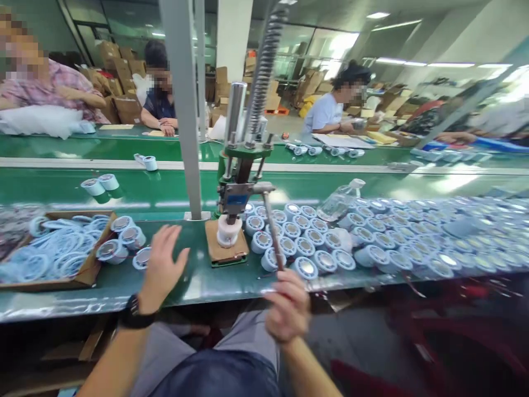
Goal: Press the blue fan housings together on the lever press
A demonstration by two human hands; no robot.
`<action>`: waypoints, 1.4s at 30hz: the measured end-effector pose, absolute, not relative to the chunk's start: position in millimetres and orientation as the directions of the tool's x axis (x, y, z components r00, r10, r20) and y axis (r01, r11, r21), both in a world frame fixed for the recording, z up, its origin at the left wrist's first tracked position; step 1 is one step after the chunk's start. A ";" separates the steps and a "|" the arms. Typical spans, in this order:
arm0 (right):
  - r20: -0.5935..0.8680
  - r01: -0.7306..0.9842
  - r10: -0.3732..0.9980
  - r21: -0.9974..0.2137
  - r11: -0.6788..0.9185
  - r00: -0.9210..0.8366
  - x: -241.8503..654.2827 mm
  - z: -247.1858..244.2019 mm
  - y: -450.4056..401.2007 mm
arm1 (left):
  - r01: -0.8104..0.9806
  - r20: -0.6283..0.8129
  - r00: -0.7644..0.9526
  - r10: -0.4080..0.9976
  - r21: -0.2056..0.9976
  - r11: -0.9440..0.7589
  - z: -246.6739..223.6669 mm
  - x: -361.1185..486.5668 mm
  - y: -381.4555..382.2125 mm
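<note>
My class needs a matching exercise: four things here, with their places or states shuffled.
1. Person's left hand
2. Person's right hand
3. Clear plastic bottle
4. Brown cardboard tray

A. Gripping a straight metal lever
B. Heaped with light-blue rings
C. Beside short pale-blue cylinders, right of the lever
D. Open, holding nothing

Pairs: 1-D; 2-A; 3-C; 4-B

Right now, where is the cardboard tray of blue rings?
In the head view, the cardboard tray sits at the far left of the green bench, beside the blue cylinders near the left hand.
</note>
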State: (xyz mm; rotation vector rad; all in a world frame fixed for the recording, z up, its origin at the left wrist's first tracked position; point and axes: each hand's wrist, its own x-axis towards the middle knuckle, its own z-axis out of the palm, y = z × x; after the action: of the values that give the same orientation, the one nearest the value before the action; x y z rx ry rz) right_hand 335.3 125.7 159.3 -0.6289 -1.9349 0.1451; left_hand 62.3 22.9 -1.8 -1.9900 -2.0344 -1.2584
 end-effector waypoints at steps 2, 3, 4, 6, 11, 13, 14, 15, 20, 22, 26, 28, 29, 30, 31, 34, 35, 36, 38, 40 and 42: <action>0.808 0.440 0.499 -0.342 0.830 -0.314 349.7 158.3 119.7 | 0.926 0.543 -0.194 0.817 0.377 -0.031 -8.3 41.2 2.0; 0.808 0.484 0.500 -0.317 0.815 -0.312 356.4 161.7 116.0 | 0.943 0.539 -0.186 0.821 0.332 -0.004 -14.5 31.5 -5.0; 0.813 0.527 0.496 -0.289 0.799 -0.306 360.8 167.0 112.3 | 0.952 0.531 -0.176 0.829 0.306 0.006 -21.8 22.9 -9.2; 0.843 0.590 0.469 -0.243 0.770 -0.265 359.1 181.7 110.4 | 0.958 0.519 -0.122 0.846 0.285 -0.036 -35.8 10.3 -9.9; 0.940 0.550 0.319 -0.204 0.810 -0.122 315.7 225.2 166.7 | 0.963 0.480 -0.050 0.876 0.256 -0.086 -40.2 10.1 7.2; 0.936 0.520 0.328 -0.220 0.825 -0.124 300.6 219.7 188.9 | 0.972 0.442 -0.030 0.896 0.221 -0.076 -34.0 20.2 15.0; 0.931 0.510 0.350 -0.252 0.822 -0.103 294.6 206.5 192.7 | 0.973 0.431 -0.027 0.902 0.218 -0.075 -31.3 26.2 19.3; 0.927 0.497 0.372 -0.296 0.815 -0.057 289.7 186.0 191.0 | 0.970 0.424 -0.034 0.905 0.232 -0.072 -28.9 32.4 24.0; 0.816 0.285 0.560 -0.576 0.766 0.144 272.7 31.8 137.5 | 0.893 0.362 -0.080 0.929 0.439 -0.094 -13.0 50.1 45.1; 0.693 0.232 0.720 -0.707 0.668 0.037 265.1 -15.6 122.2 | 0.850 0.358 -0.113 0.927 0.518 -0.097 0.0 42.7 47.8; 0.474 0.225 0.880 -0.855 0.467 -0.024 249.3 -50.8 124.1 | 0.885 0.430 -0.264 0.863 0.463 0.041 27.9 -12.8 44.4; 0.497 0.208 0.865 -0.855 0.474 0.070 243.5 -50.5 127.1 | 0.917 0.459 -0.334 0.823 0.359 0.173 36.2 -54.9 37.9; 0.525 0.216 0.842 -0.842 0.494 0.121 241.2 -49.2 124.9 | 0.922 0.454 -0.363 0.814 0.303 0.242 38.6 -76.0 32.9; 0.554 0.233 0.815 -0.826 0.514 0.167 239.0 -48.0 119.4 | 0.919 0.438 -0.387 0.811 0.253 0.302 40.2 -95.8 27.0; 0.585 0.259 0.788 -0.805 0.534 0.193 237.0 -47.6 110.6 | 0.914 0.415 -0.406 0.815 0.212 0.347 41.2 -113.2 20.3; 0.686 0.301 0.727 -0.696 0.652 0.012 229.1 -52.1 72.6 | 0.900 0.354 -0.434 0.828 0.141 0.411 44.3 -148.8 0.6; 0.707 0.289 0.693 -0.640 0.712 -0.141 225.0 -54.7 60.1 | 0.896 0.350 -0.441 0.826 0.129 0.424 45.9 -155.4 -4.0; 0.711 0.266 0.631 -0.573 0.776 -0.310 219.9 -57.0 49.7 | 0.892 0.345 -0.449 0.824 0.115 0.438 47.9 -160.1 -7.0; 0.666 0.221 0.465 -0.421 0.880 -0.583 206.5 -59.5 37.8 | 0.885 0.326 -0.459 0.826 0.088 0.457 52.1 -165.2 -7.1; 0.608 0.228 0.345 -0.263 0.937 -0.715 191.3 -58.2 38.3 | 0.887 0.286 -0.455 0.844 0.066 0.456 54.9 -166.2 -0.1; 0.554 0.288 0.326 -0.157 0.945 -0.766 178.3 -53.0 47.1 | 0.893 0.235 -0.446 0.864 0.050 0.447 54.7 -164.5 11.6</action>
State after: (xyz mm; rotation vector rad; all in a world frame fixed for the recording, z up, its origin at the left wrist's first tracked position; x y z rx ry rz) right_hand 178.3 47.1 -53.0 -0.4339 -2.4928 0.0829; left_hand -164.5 11.6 54.7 -1.5458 -2.5194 -0.2477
